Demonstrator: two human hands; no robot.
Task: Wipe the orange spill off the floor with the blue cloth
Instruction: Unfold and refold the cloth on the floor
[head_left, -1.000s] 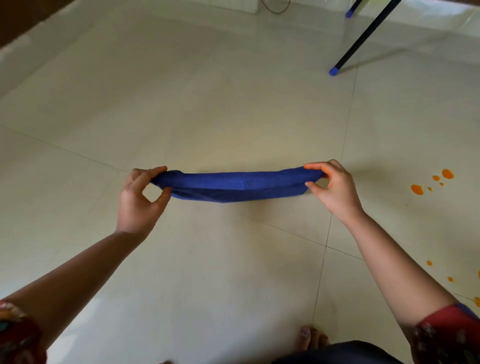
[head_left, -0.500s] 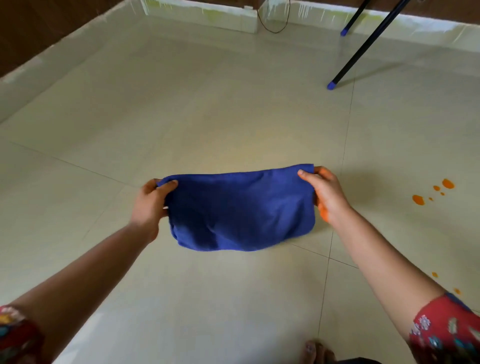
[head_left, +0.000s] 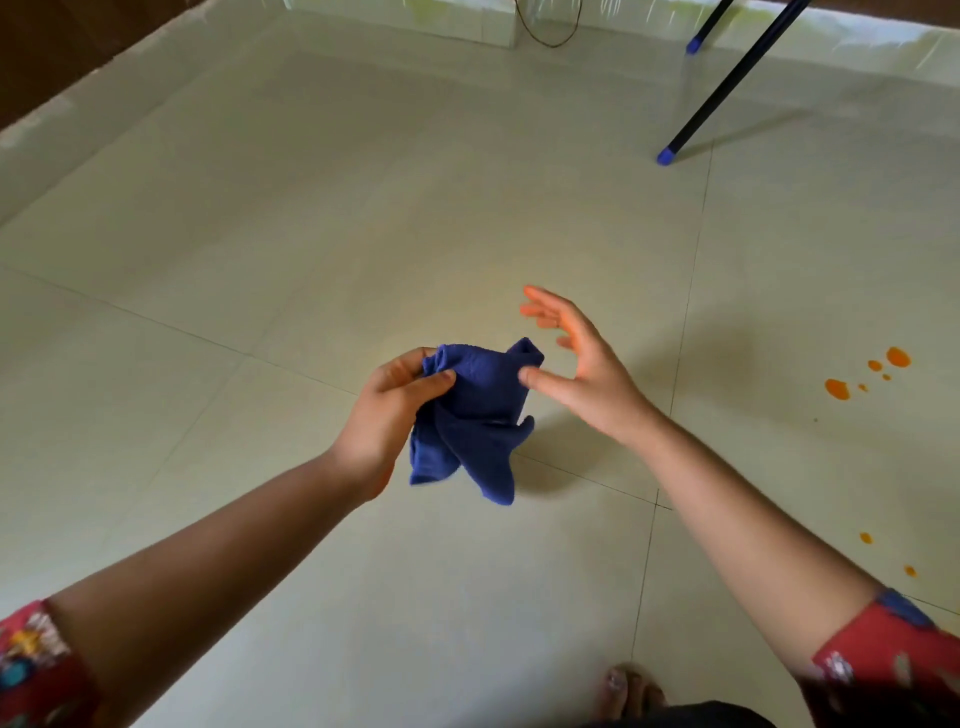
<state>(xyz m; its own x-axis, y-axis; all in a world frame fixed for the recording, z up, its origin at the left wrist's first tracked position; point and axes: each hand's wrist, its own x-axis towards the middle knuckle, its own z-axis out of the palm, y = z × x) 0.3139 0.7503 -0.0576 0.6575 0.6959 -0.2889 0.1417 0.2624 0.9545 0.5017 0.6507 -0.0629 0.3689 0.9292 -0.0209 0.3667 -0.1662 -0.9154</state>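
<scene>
Cloth (head_left: 478, 415) (blue, bunched) gripped by left hand (head_left: 384, 415), right hand (head_left: 587, 374) splayed just beside it, holding nothing

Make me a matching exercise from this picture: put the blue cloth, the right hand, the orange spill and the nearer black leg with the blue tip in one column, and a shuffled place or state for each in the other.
Column one:
1. blue cloth
2. right hand
3. orange spill
4. black leg

Column two:
A. open, fingers spread
B. slanting down to the floor, upper right of the view
C. bunched up, gripped by the left hand
D. scattered drops on the tiles, right side of the view

Pairs: 1-C, 2-A, 3-D, 4-B.
</scene>
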